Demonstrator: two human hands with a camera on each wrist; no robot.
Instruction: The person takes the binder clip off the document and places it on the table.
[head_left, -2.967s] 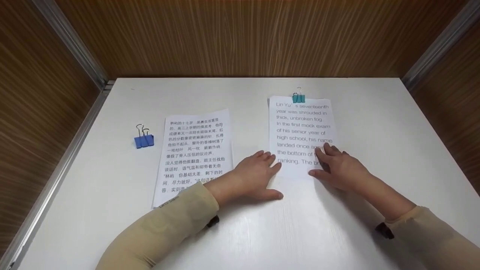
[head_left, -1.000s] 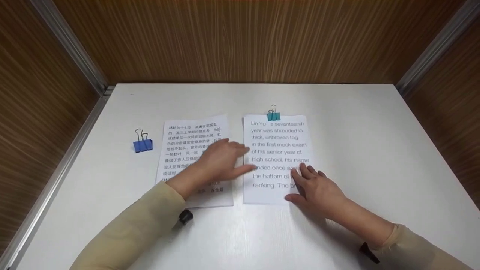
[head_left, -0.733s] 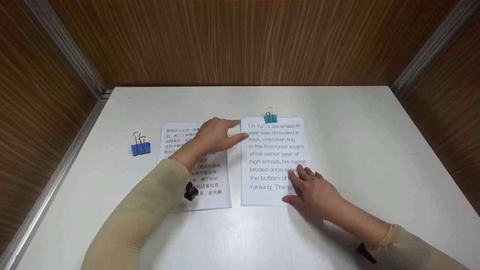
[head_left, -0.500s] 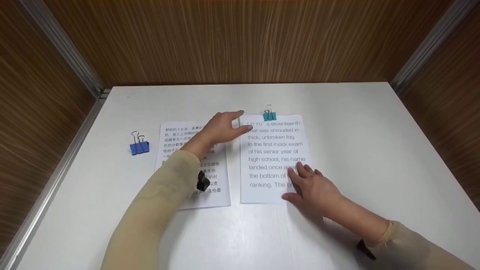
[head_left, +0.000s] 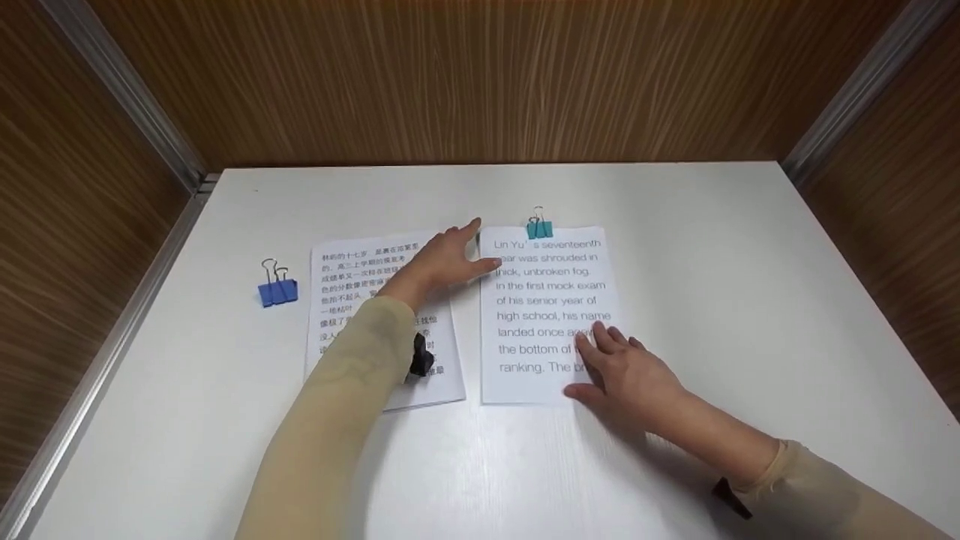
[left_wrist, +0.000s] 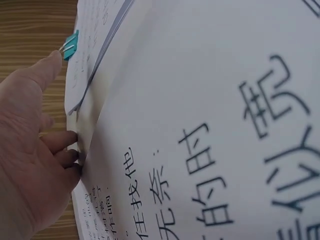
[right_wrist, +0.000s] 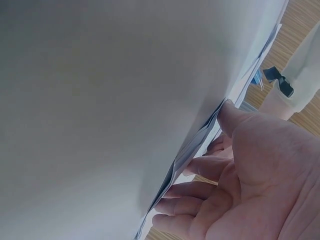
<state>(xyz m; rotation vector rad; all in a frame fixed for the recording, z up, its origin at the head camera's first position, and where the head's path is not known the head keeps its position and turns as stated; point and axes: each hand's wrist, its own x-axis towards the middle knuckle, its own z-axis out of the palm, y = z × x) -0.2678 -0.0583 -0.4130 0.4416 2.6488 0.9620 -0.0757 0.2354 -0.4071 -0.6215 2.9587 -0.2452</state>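
Fingers [head_left: 471, 228] loosely spread, the left hand [head_left: 448, 256] flanks the English-printed sheets' [head_left: 546, 309] upper-left edge while the right hand [head_left: 637, 381] touches their lower right.

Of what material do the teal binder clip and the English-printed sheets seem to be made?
Teal binder clip: probably painted metal; evenly coloured body, silvery wire handles.
English-printed sheets: most likely matte paper; thin, white, printed in dark ink, with slightly separated edges.
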